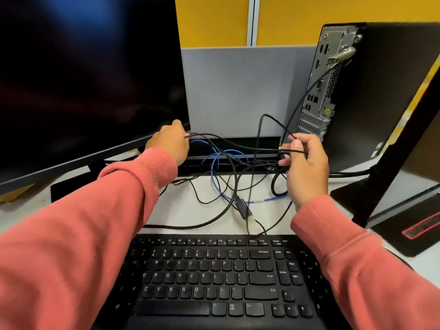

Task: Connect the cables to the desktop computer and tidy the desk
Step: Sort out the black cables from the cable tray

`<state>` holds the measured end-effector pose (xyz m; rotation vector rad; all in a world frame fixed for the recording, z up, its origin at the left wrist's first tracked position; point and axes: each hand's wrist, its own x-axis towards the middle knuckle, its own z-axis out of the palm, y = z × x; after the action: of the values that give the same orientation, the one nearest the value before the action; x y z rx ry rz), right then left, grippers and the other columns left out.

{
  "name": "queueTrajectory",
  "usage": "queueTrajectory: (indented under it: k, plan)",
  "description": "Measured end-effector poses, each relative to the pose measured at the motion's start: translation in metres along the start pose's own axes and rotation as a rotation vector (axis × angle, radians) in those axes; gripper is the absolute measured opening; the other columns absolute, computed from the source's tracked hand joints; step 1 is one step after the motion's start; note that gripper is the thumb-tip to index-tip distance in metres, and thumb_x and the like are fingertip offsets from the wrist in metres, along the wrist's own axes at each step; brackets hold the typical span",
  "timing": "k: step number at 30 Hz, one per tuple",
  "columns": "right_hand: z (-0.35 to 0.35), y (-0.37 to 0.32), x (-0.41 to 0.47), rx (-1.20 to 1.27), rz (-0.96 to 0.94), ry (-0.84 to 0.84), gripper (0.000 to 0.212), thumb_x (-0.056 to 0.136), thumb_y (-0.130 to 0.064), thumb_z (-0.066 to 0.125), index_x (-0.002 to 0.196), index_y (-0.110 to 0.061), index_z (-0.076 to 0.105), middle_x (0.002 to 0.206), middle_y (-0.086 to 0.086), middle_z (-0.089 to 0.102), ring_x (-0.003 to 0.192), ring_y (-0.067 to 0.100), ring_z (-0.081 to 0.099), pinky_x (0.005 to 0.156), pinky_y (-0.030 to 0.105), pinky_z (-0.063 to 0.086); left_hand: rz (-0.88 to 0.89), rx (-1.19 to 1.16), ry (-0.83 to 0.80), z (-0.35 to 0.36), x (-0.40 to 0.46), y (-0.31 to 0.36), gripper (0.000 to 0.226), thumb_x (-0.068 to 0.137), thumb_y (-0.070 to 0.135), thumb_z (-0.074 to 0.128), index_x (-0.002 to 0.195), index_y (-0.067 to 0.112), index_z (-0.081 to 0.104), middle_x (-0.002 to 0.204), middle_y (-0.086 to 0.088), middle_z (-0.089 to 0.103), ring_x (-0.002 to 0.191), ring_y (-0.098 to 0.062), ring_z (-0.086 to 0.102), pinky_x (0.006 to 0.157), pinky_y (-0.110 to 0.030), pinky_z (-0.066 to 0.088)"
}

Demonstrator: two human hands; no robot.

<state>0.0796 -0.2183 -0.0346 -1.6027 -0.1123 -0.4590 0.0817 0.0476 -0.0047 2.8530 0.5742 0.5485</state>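
The desktop computer [371, 91] stands upright at the back right, its rear port panel facing me, with one black cable running up to it. A tangle of black cables [228, 186] and a blue cable [215, 163] lies on the white desk behind the keyboard. My left hand [169, 144] grips black cables beside the monitor's lower right corner. My right hand [307, 165] pinches a thin black cable between thumb and fingers, in front of the computer's base. That thin cable [238, 145] stretches taut between both hands. A black connector plug [242, 208] lies on the desk.
A large dark monitor [83, 79] fills the left. A black keyboard [214, 277] sits at the front. A second monitor's stand and base [392, 206] occupy the right. A grey partition [238, 86] and a black cable tray [269, 141] close the back.
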Motion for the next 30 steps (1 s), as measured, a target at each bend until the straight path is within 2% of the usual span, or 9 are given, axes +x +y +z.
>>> queueTrajectory:
  k: [5,8,10,13,17,20,22,25,30]
  plan:
    - [0.002,-0.003,-0.004,0.013,0.050,-0.137,0.026,0.106,-0.019,0.043,0.113,-0.028,0.066,0.083,0.006,0.072,0.054,0.013,0.056,0.055,0.026,0.043,-0.001,-0.042,-0.209,0.007,0.002,-0.006,0.016,0.098,0.032,0.060,0.103,0.017,0.063,0.103,-0.009,0.070,0.095,-0.032,0.066,0.080,-0.036,0.052]
    - [0.005,-0.013,-0.002,0.005,0.024,-0.194,0.026,0.103,-0.018,0.047,0.119,-0.028,0.063,0.061,0.001,0.057,0.052,0.011,0.047,0.055,0.028,0.040,0.065,-0.359,-0.392,-0.004,-0.005,-0.001,0.015,0.095,0.031,0.068,0.089,0.018,0.065,0.071,0.002,0.063,0.062,-0.018,0.056,0.052,-0.024,0.040]
    - [0.011,-0.021,0.002,-0.018,0.032,-0.198,0.025,0.099,-0.016,0.051,0.118,-0.028,0.061,0.064,-0.004,0.049,0.055,0.012,0.043,0.056,0.029,0.038,0.027,-0.676,-0.380,-0.020,-0.011,0.010,0.019,0.098,0.035,0.064,0.092,0.017,0.064,0.065,0.000,0.053,0.047,-0.013,0.038,0.042,-0.020,0.031]
    - [0.023,-0.034,0.014,-0.034,0.091,-0.256,0.031,0.092,-0.013,0.051,0.117,-0.031,0.053,0.065,-0.002,0.047,0.052,0.014,0.039,0.055,0.032,0.033,0.013,-1.027,-0.321,-0.050,-0.022,0.024,0.024,0.097,0.037,0.065,0.107,0.014,0.064,0.072,-0.005,0.057,0.043,-0.007,0.027,0.039,-0.018,0.025]
    - [0.040,-0.084,0.019,0.292,0.222,-0.357,0.023,0.101,-0.011,0.043,0.118,-0.022,0.053,0.046,-0.010,0.036,0.038,0.008,0.027,0.045,0.022,0.023,0.268,-1.161,-0.510,-0.074,-0.053,0.044,0.049,0.085,0.036,0.077,0.130,0.031,0.060,0.123,-0.022,0.067,0.045,-0.005,0.023,0.041,-0.017,0.022]
    - [0.043,-0.143,0.025,0.423,0.160,-0.380,0.025,0.106,-0.015,0.035,0.111,-0.016,0.060,0.044,-0.007,0.036,0.038,0.009,0.029,0.047,0.021,0.024,0.408,-1.314,-0.814,-0.073,-0.077,0.059,0.082,0.078,0.033,0.077,0.149,0.045,0.037,0.112,-0.021,0.057,0.047,-0.006,0.021,0.041,-0.019,0.018]
    - [0.040,-0.175,0.034,0.447,0.088,-0.351,0.027,0.107,-0.018,0.034,0.107,-0.016,0.061,0.049,-0.006,0.039,0.041,0.011,0.032,0.047,0.021,0.027,0.451,-1.277,-0.888,-0.077,-0.089,0.064,0.070,0.086,0.028,0.073,0.147,0.040,0.040,0.104,-0.020,0.069,0.043,-0.006,0.020,0.039,-0.017,0.017]
    - [0.034,-0.203,0.043,0.375,-0.007,-0.323,0.024,0.105,-0.020,0.039,0.111,-0.017,0.062,0.057,-0.004,0.044,0.048,0.013,0.041,0.050,0.020,0.032,0.454,-1.045,-0.757,-0.091,-0.092,0.063,0.023,0.103,0.028,0.057,0.116,0.017,0.071,0.053,-0.001,0.049,0.039,-0.006,0.021,0.037,-0.016,0.018]
    - [0.024,-0.169,0.030,0.010,0.064,-0.538,0.044,0.095,-0.036,0.061,0.136,-0.025,0.050,0.092,0.000,0.057,0.076,0.015,0.050,0.067,0.031,0.038,0.247,-1.336,-0.419,-0.140,-0.061,0.054,0.040,0.110,0.032,0.040,0.087,0.011,0.066,0.049,0.007,0.026,0.037,-0.005,0.015,0.034,-0.020,0.014]
